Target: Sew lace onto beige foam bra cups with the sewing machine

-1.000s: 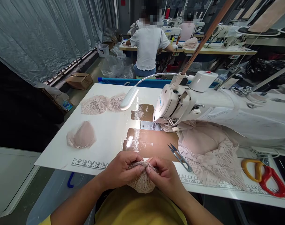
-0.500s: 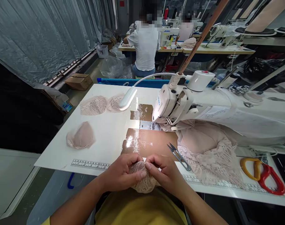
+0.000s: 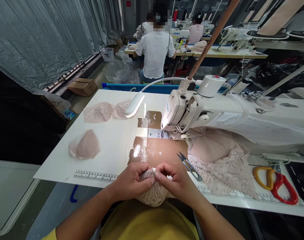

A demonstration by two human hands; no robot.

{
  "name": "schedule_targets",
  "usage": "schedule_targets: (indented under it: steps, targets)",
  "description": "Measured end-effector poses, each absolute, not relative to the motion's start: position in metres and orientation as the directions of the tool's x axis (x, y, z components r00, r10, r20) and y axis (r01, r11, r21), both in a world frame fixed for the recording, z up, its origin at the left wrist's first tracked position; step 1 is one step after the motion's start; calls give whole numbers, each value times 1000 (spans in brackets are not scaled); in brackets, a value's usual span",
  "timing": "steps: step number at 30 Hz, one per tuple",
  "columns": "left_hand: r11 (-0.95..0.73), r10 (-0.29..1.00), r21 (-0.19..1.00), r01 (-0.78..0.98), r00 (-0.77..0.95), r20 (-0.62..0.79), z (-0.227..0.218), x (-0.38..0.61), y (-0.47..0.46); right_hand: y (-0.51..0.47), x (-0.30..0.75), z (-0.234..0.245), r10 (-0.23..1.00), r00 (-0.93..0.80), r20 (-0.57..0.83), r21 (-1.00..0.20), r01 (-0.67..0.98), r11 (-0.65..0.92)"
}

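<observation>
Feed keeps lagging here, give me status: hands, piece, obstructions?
Left hand and right hand both pinching beige lace cup piece at table edge. Small metal thread snips beside right hand, not touching.

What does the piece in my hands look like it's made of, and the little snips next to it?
The piece held by the left hand and right hand looks like soft beige lace: open, net-like patterning shows. The snips look like bare metal, grey with a dull shine; the exact metal is unclear.

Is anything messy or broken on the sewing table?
Nothing looks broken. Brown tape patches cover the table by the sewing machine, and a lace pile spills beside the snips. Both hands hold a lace piece.
</observation>
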State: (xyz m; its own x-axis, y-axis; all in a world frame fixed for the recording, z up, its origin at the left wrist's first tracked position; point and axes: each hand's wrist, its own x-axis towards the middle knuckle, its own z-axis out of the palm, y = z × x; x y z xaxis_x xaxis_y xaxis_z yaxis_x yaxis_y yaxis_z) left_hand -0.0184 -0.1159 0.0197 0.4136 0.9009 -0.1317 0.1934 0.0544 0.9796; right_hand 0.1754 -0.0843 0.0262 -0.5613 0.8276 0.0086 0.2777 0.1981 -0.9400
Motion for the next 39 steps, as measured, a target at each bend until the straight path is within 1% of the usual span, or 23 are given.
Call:
schedule_targets:
  steps: [3, 6, 8, 11, 12, 14, 15, 16, 17, 18, 19, 20, 21, 22, 23, 24, 25, 28, 31, 33, 35, 38, 39]
  targets:
    - [83, 890, 989, 124, 438, -130, 21, -20, -113, -84, 176, 26, 823, -566, -47, -963, 246, 113]
    - [88, 895, 991, 98, 429, -121, 20, -19, -109, -82, 178, 24, 808, -578, -111, -981, 195, 6]
    - [147, 897, 988, 39, 417, -150, 16, -15, -106, -79, 178, 21, 804, -581, -129, -986, 162, -42]
    - [346, 876, 928, -139, 403, -266, 10, -12, -101, -72, 179, 19, 814, -568, -120, -987, 159, -35]
    - [388, 877, 902, -191, 378, -297, 11, -15, -100, -70, 181, 20, 825, -554, -109, -986, 166, -19]
    - [374, 914, 897, -234, 258, -314, 18, -26, -95, -64, 190, 22, 860, -502, -94, -980, 198, 9]
    - [315, 945, 926, -208, 163, -285, 24, -35, -92, -62, 196, 23, 881, -465, -90, -974, 225, 19]
    - [233, 972, 963, -137, 57, -228, 32, -43, -89, -59, 203, 25, 901, -425, -90, -965, 259, 26]
    - [131, 990, 991, -11, -52, -132, 39, -51, -84, -58, 210, 27, 919, -385, -89, -953, 301, 33]
    - [27, 990, 985, 168, -141, -4, 45, -56, -79, -56, 217, 29, 933, -350, -85, -938, 345, 44]
    - [-68, 974, 927, 369, -176, 142, 48, -58, -72, -55, 222, 31, 942, -325, -78, -920, 388, 58]
    - [-152, 947, 814, 561, -151, 282, 49, -56, -65, -53, 226, 33, 948, -311, -66, -902, 426, 77]
    - [-219, 921, 657, 721, -70, 383, 47, -49, -56, -50, 229, 36, 950, -307, -53, -882, 461, 100]
    - [-286, 900, 482, 828, 60, 431, 41, -39, -47, -47, 229, 38, 949, -312, -40, -859, 496, 127]
    - [-340, 881, 314, 887, 184, 435, 33, -27, -39, -43, 228, 40, 944, -329, -27, -833, 529, 161]
    - [-384, 883, 155, 910, 313, 350, 24, -12, -31, -39, 226, 41, 936, -351, -16, -803, 562, 197]
    - [-419, 885, 27, 907, 402, 233, 14, 3, -25, -34, 223, 41, 927, -376, -6, -770, 593, 236]
    - [-495, 859, -41, 868, 496, 128, -7, 40, -21, -21, 212, 34, 890, -456, 9, -654, 671, 350]
    - [-529, 845, -67, 846, 533, 51, -7, 53, -30, -17, 204, 19, 842, -539, 12, -554, 698, 454]
    - [-514, 857, -20, 857, 515, 27, 4, 48, -37, -18, 199, 10, 816, -578, -3, -484, 715, 504]
    - [-507, 860, 128, 853, 511, 4, 19, 36, -39, -20, 195, 4, 805, -592, -28, -399, 745, 534]
    - [-478, 831, 442, 759, 553, -51, 35, 16, -34, -22, 192, 1, 807, -587, -63, -247, 793, 557]
    - [-460, 830, 514, 724, 556, -41, 36, 11, -32, -22, 191, 1, 805, -589, -69, -205, 798, 566]
